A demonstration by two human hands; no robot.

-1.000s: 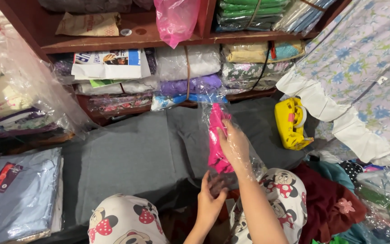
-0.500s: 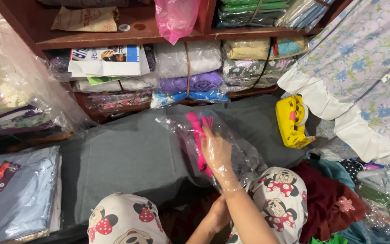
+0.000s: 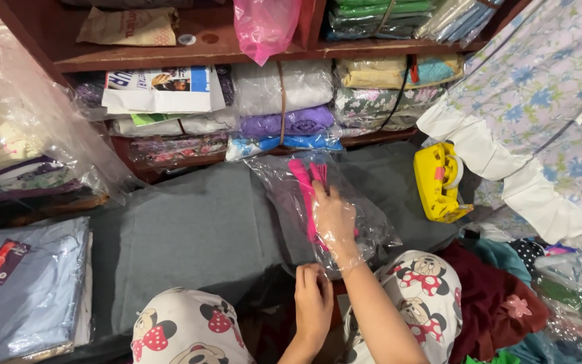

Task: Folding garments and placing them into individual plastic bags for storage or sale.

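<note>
A clear plastic bag (image 3: 284,189) lies on the grey cloth-covered surface (image 3: 190,236) in front of me. My right hand (image 3: 335,226) is inside the bag, gripping a pink folded item (image 3: 304,185) and pushing it toward the bag's far end. My left hand (image 3: 314,303) pinches the near, open edge of the bag close to my knees. My knees, in white cartoon-mouse print fabric (image 3: 183,330), frame the bottom of the view.
A yellow tape dispenser (image 3: 439,182) sits to the right. Wooden shelves (image 3: 197,54) behind hold stacked packaged fabrics and a hanging pink bag (image 3: 264,27). A packaged blue garment (image 3: 28,290) lies at left. Floral cloth (image 3: 540,121) and piled clothes (image 3: 500,296) fill the right.
The bag with the pink item was upright a second ago; it now lies flat on the grey surface. My right hand has slid deeper inside, and my left hand stays at the opening.
</note>
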